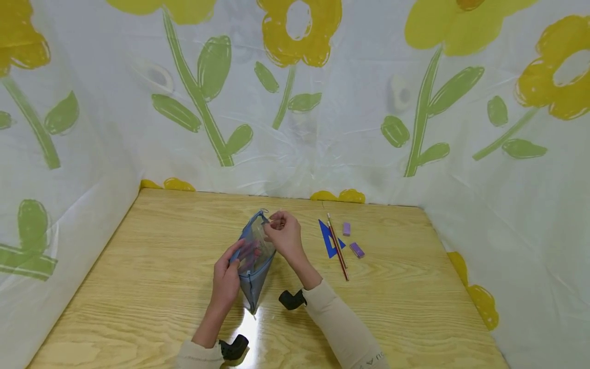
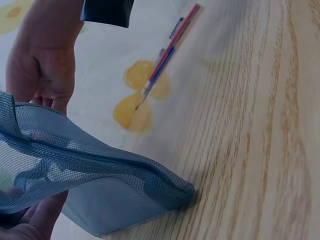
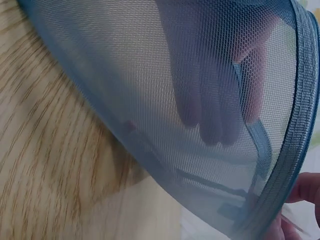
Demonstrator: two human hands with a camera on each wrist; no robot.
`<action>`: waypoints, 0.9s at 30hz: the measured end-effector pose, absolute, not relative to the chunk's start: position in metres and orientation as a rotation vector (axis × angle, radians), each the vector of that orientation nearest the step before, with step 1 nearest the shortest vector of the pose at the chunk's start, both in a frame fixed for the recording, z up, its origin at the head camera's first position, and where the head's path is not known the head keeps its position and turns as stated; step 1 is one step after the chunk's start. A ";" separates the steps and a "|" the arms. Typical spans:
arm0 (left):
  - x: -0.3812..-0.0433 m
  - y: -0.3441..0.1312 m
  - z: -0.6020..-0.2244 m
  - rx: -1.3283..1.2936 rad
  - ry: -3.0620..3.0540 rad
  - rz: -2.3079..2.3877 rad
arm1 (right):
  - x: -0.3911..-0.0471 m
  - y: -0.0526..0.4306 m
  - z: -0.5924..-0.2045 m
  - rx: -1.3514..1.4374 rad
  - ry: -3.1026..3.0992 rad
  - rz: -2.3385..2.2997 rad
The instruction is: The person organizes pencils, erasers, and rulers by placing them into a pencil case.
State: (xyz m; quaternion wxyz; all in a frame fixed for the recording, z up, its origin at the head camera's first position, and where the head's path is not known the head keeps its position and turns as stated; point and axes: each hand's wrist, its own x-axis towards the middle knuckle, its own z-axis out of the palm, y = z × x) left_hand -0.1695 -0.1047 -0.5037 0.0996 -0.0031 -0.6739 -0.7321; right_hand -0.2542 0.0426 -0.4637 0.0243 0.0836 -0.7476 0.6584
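Note:
A blue mesh zip pouch (image 1: 259, 289) stands tilted above the tabletop with its zipped mouth spread apart. My left hand (image 1: 226, 279) grips its near left rim, thumb on one side of the mesh and fingers on the other. Through the see-through wall in the right wrist view, the left fingers (image 3: 215, 105) show as a shadowy shape. At the far right rim my right hand (image 1: 287, 237) pinches the edge with bent fingers; in the right wrist view its fingertips (image 3: 306, 188) are right beside the zip band (image 3: 300, 100).
To the right on the wooden table (image 1: 415, 287) lie a blue set square (image 1: 326, 237), two pencils (image 1: 341, 254) across it, and two purple erasers, one farther back (image 1: 346, 229) and one nearer (image 1: 357, 250). A flower-printed white sheet (image 1: 350, 113) walls the table on three sides.

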 end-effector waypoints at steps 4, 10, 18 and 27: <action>-0.170 -0.104 -0.503 -0.007 -1.979 -2.192 | -0.251 0.046 -0.463 0.274 -2.352 1.952; -0.171 -0.104 -0.504 -0.004 -1.964 -2.210 | -0.248 0.049 -0.460 0.252 -2.380 1.938; -0.172 -0.105 -0.504 0.003 -2.013 -2.176 | -0.244 0.049 -0.456 0.233 -2.391 1.979; -0.171 -0.107 -0.503 -0.001 -1.990 -2.199 | -0.237 0.051 -0.446 0.251 -2.475 2.000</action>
